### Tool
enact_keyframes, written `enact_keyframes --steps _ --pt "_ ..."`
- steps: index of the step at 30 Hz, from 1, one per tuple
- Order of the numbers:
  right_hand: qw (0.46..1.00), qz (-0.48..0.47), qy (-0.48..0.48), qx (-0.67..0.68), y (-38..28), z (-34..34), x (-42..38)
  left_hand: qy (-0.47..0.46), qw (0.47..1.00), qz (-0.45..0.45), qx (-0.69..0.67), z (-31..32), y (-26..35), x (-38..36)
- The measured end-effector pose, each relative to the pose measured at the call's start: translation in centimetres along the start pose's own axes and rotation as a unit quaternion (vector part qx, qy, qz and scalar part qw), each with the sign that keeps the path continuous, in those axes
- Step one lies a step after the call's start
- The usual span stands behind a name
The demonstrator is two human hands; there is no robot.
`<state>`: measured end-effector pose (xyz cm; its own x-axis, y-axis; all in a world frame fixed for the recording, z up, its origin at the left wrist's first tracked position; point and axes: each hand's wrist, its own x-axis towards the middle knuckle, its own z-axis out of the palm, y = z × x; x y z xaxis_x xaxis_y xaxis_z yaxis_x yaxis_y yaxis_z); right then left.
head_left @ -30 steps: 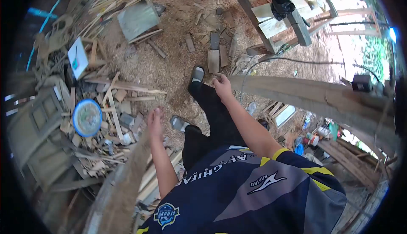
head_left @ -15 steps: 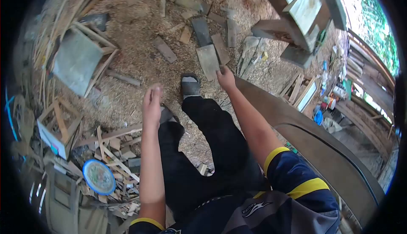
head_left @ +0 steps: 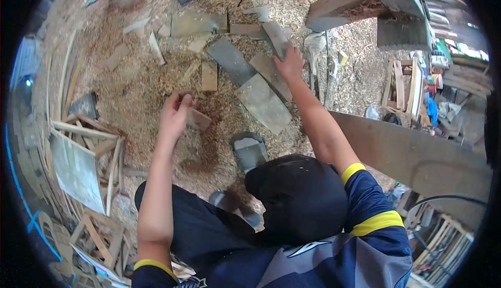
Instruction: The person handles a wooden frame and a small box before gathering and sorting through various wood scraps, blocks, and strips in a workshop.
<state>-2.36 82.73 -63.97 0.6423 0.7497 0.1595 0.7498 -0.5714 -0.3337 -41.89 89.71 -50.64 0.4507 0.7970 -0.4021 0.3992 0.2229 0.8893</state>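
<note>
My right hand (head_left: 292,64) is at the lower end of a narrow grey board (head_left: 275,36), with the thumb on one side and the fingers on the other. My left hand (head_left: 175,111) hangs loosely curled over the shavings, with nothing visible in it. A small reddish board (head_left: 200,119) lies just beside its fingertips. Between the hands, a dark grey board (head_left: 231,59), a pale wide board (head_left: 264,103), a brown board (head_left: 270,74) and a short tan block (head_left: 209,76) lie on the floor.
Wooden frames with pale panels (head_left: 78,168) stand at the left. A long brown plank (head_left: 407,150) extends to the right of my arm. A large wooden piece (head_left: 342,6) stands at the upper right. My sandalled foot (head_left: 249,151) is below the boards.
My body has lowered and the view has turned, bringing the boards closer. My right hand has moved forward onto the narrow grey board. My left hand has moved toward the small reddish board.
</note>
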Motion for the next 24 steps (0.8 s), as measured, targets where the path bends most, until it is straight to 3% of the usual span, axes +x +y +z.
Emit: enact_keyframes --steps 2,4,8,10,11,12,14,16,17,20,22,24 --pt "0.999 0.021 -0.021 -0.014 0.7 -0.1 0.2 0.043 0.998 -0.004 -0.052 -0.1 -3.0 2.7" --pt "0.999 -0.011 0.006 0.037 1.8 -0.5 -0.2 0.02 0.997 0.064 -0.045 0.2 -5.6 5.0" --pt "0.999 -0.027 0.038 0.015 2.9 -2.8 -4.7 0.047 0.992 -0.047 -0.107 2.1 -7.5 5.1" --pt "0.995 0.026 -0.096 -0.003 2.5 -4.7 -7.4 0.041 0.99 -0.077 -0.108 3.2 -6.3 5.1" --pt "0.98 0.032 -0.189 -0.048 2.8 -4.8 -7.7 -0.013 0.996 -0.071 -0.054 3.7 -5.2 4.9" --pt "0.981 0.038 -0.186 -0.048 3.4 -4.4 -8.1 -0.066 0.996 -0.065 0.0 4.4 -4.5 4.5" --pt "0.979 0.042 -0.174 0.1 4.4 -3.9 -9.3 -0.101 0.987 -0.104 -0.068 6.9 -6.0 4.9" --pt "0.97 0.061 -0.203 0.116 4.2 -4.8 -9.4 -0.161 0.943 -0.208 -0.204 9.9 -8.1 5.5" --pt "0.961 0.074 -0.23 0.132 3.9 -5.7 -8.7 -0.161 0.943 -0.202 -0.208 11.3 -8.5 5.1" --pt "0.972 0.017 -0.214 0.092 4.9 -4.6 -8.4 -0.277 0.903 -0.245 -0.219 13.7 -8.7 2.7" --pt "0.971 0.033 -0.226 0.068 4.4 -4.4 -8.9 -0.285 0.886 -0.254 -0.263 14.4 -8.8 1.2" --pt "0.988 0.023 -0.149 0.011 4.1 -3.3 -9.7 -0.28 0.882 -0.256 -0.281 15.0 -8.9 0.4"
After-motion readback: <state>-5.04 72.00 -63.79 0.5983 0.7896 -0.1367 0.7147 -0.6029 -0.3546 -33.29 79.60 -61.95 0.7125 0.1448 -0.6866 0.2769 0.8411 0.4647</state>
